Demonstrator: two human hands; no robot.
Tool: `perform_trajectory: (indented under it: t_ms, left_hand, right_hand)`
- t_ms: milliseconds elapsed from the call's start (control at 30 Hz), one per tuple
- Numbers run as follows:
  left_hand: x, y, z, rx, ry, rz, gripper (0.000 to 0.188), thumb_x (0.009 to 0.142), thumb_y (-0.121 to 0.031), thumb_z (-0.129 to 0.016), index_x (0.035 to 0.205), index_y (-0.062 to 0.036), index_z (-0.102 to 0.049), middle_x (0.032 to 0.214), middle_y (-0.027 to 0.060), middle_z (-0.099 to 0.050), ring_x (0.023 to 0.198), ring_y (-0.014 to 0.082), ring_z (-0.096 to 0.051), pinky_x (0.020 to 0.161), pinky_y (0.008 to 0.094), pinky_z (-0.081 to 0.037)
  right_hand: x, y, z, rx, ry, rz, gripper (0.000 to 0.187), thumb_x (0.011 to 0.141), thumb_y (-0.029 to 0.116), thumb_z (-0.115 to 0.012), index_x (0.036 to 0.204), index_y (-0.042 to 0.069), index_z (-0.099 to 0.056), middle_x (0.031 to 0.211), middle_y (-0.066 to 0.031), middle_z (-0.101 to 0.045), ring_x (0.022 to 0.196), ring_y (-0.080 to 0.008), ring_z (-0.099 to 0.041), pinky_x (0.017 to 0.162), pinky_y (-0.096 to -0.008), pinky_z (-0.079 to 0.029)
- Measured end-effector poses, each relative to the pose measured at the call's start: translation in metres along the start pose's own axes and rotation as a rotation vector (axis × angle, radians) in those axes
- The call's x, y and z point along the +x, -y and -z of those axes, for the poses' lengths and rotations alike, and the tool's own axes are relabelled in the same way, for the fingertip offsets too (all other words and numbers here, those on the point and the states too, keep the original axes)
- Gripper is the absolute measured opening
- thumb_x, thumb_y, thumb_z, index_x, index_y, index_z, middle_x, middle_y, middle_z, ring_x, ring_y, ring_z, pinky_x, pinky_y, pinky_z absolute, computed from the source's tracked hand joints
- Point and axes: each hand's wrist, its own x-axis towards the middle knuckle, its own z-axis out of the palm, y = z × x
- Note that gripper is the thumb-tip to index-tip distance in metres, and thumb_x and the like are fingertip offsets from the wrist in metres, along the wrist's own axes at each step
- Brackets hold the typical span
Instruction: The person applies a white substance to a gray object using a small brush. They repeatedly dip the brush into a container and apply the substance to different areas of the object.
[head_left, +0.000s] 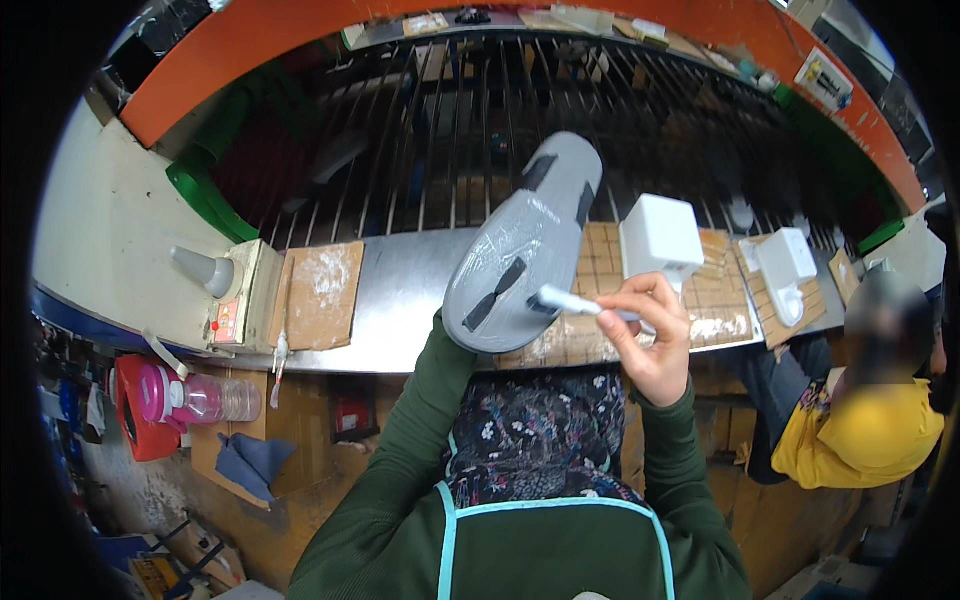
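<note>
A grey shoe sole is held up over the bench, its bottom turned to me, with black patches at the heel and forefoot and a wet-looking sheen. My left sleeve runs up behind it; the left hand itself is hidden, but it supports the sole from behind. In my right hand, fingers are pinched round a white-handled brush. The brush's tip lies at the right edge of the forefoot, close to or touching it. Just beyond the right hand stands a white box-shaped container.
Dark rollers of a conveyor run behind the metal bench. A glue-stained cardboard sheet and another brush lie left. A second white container stands right, near a person in yellow. A pink-capped bottle sits lower left.
</note>
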Motion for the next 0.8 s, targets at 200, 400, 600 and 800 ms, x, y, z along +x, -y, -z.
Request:
perform_trajectory:
  t_ms: [200, 400, 600, 800]
  left_hand:
    - [-0.004, 0.010, -0.007, -0.250, 0.071, 0.115, 0.047, 0.102, -0.025, -0.044, 0.142, -0.0007, -0.037, 0.138, 0.0168, -0.048, 0.119, 0.0243, -0.055, 0.104, 0.0396, -0.048]
    - [-0.015, 0.015, 0.018, 0.137, 0.054, -0.197, 0.056, 0.097, -0.025, -0.053, 0.144, -0.0015, -0.034, 0.141, 0.0168, -0.046, 0.126, 0.0263, -0.050, 0.107, 0.0402, -0.044]
    - [0.033, 0.030, 0.018, -0.263, -0.031, -0.166, 0.037, 0.094, -0.014, -0.060, 0.128, -0.0038, -0.052, 0.109, 0.0127, -0.067, 0.091, 0.0207, -0.069, 0.078, 0.0334, -0.062]
    - [0.025, 0.032, 0.011, -0.144, 0.025, -0.174, 0.054, 0.087, -0.020, -0.068, 0.133, -0.0031, -0.047, 0.116, 0.0140, -0.064, 0.098, 0.0220, -0.067, 0.084, 0.0360, -0.058]
  right_hand:
    - [-0.012, -0.026, -0.025, -0.438, -0.214, 0.254, 0.028, 0.071, 0.015, -0.081, 0.098, 0.015, -0.076, 0.090, -0.0010, -0.058, 0.076, -0.0126, -0.049, 0.073, -0.0328, -0.024]
    - [-0.043, -0.029, -0.044, -0.585, -0.325, 0.443, 0.039, 0.065, 0.017, -0.085, 0.103, 0.017, -0.076, 0.089, 0.0006, -0.056, 0.069, -0.0105, -0.051, 0.076, -0.0334, -0.022]
    - [-0.036, -0.030, -0.048, -0.436, -0.195, 0.272, 0.028, 0.070, 0.019, -0.082, 0.097, 0.017, -0.076, 0.089, -0.0024, -0.059, 0.069, -0.0121, -0.048, 0.073, -0.0338, -0.024]
    - [-0.014, -0.038, -0.037, -0.513, -0.332, 0.245, 0.029, 0.069, 0.019, -0.082, 0.098, 0.016, -0.077, 0.087, -0.0046, -0.059, 0.075, -0.0147, -0.051, 0.074, -0.0345, -0.025]
